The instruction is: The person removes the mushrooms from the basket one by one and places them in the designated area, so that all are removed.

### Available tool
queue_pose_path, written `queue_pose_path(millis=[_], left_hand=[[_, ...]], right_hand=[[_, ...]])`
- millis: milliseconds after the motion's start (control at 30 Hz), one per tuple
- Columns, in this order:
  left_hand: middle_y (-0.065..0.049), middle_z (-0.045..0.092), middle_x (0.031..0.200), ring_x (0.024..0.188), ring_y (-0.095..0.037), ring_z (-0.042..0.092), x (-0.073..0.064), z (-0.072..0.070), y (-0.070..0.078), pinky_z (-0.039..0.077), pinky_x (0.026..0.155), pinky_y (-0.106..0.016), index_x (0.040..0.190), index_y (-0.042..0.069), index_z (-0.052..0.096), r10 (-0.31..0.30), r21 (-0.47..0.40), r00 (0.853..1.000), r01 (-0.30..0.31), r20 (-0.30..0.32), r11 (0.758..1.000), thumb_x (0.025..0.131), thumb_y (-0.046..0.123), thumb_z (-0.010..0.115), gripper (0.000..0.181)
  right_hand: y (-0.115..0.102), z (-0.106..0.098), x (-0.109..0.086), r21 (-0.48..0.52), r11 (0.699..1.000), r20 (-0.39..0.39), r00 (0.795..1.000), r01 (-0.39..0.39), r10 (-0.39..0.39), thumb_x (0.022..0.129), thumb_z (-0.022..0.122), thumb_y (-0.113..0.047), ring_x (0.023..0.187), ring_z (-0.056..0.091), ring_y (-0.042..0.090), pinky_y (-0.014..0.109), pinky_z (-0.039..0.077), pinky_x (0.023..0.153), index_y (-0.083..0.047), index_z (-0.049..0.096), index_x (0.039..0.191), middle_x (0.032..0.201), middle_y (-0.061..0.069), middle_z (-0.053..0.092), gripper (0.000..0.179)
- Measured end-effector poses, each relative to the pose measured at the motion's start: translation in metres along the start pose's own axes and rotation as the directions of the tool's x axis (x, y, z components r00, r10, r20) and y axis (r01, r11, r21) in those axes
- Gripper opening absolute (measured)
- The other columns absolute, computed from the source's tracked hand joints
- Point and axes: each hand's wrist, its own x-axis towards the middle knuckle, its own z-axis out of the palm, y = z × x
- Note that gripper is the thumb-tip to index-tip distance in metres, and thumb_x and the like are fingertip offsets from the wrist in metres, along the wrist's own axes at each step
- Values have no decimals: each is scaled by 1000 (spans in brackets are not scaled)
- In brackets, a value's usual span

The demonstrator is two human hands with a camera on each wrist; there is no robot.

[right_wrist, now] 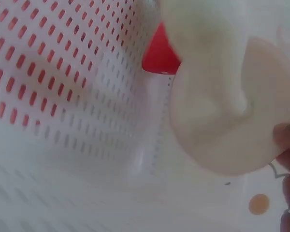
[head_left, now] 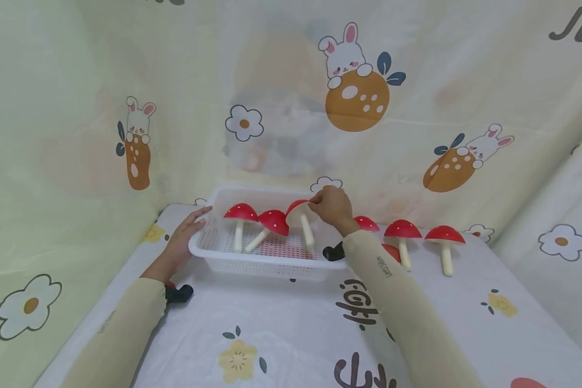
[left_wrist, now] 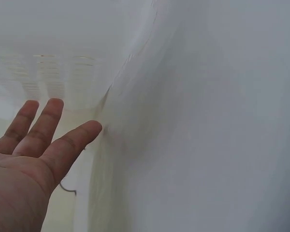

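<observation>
My right hand (head_left: 333,207) pinches the cap edge of a toy mushroom (head_left: 307,231), red on top with white dots and a pale stem. It is held over the right part of a white perforated plastic basket (head_left: 271,262), its stem slanting down. In the right wrist view the pale underside of that mushroom (right_wrist: 208,145) shows beside the fingers. Two more mushrooms, one upright (head_left: 241,212) and one tilted (head_left: 274,222), are in the basket's left half. At the basket's left end is my left hand (head_left: 181,242), fingers spread and straight in the left wrist view.
Right of the basket, several red-capped mushrooms lie on the table, among them one by the sleeve (head_left: 402,228) and one farthest right (head_left: 444,234). A printed cloth (head_left: 281,145) hangs behind, close to the basket's back rim. The table has a white patterned cover (head_left: 281,323).
</observation>
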Motion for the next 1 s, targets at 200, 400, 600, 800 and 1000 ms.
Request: queue_pose_path(millis=[200, 400, 600, 800, 1000], left_hand=[[-3, 33, 159, 130, -36, 51, 0, 1, 0, 58, 89, -34, 153, 35, 30, -9, 18, 1000, 9, -7, 1000, 104, 47, 37, 51], [-2, 30, 161, 132, -34, 49, 0, 1, -1, 58, 89, -32, 153, 37, 31, -6, 23, 1000, 6, -10, 1000, 104, 47, 38, 50], [-1, 29, 161, 134, -35, 49, -1, 2, 1, 57, 92, -38, 153, 37, 29, 2, 31, 1000, -2, -3, 1000, 103, 50, 39, 53], [0, 29, 161, 133, -35, 49, 0, 2, 0, 56, 93, -39, 153, 38, 29, -6, 37, 1000, 6, -2, 999, 102, 51, 40, 54], [-1, 31, 161, 133, -36, 50, -1, 3, 1, 57, 92, -38, 154, 36, 29, -15, 28, 1000, 15, -3, 1000, 103, 49, 40, 53]], right_hand=[[1, -17, -5, 204, 979, -78, 997, -6, 22, 87, 75, -25, 78, 67, 23, 28, 52, 61, -6, 79, 95, 90, 10, 77, 21], [8, -42, -15, 378, 925, -95, 993, -34, 76, 88, 74, -27, 88, 66, 24, 28, 51, 66, -6, 78, 97, 97, 12, 76, 23], [22, -67, -30, 401, 916, -118, 990, -29, 83, 88, 74, -30, 88, 67, 25, 27, 53, 66, -6, 78, 99, 98, 14, 76, 27], [40, -85, -48, 361, 914, -90, 969, -185, 232, 89, 71, -41, 91, 62, 23, 22, 53, 67, -12, 74, 111, 109, 9, 73, 37], [65, -97, -74, 330, 922, -111, 961, -204, 253, 90, 68, -42, 91, 68, 29, 19, 55, 66, -9, 70, 113, 109, 11, 71, 40]])
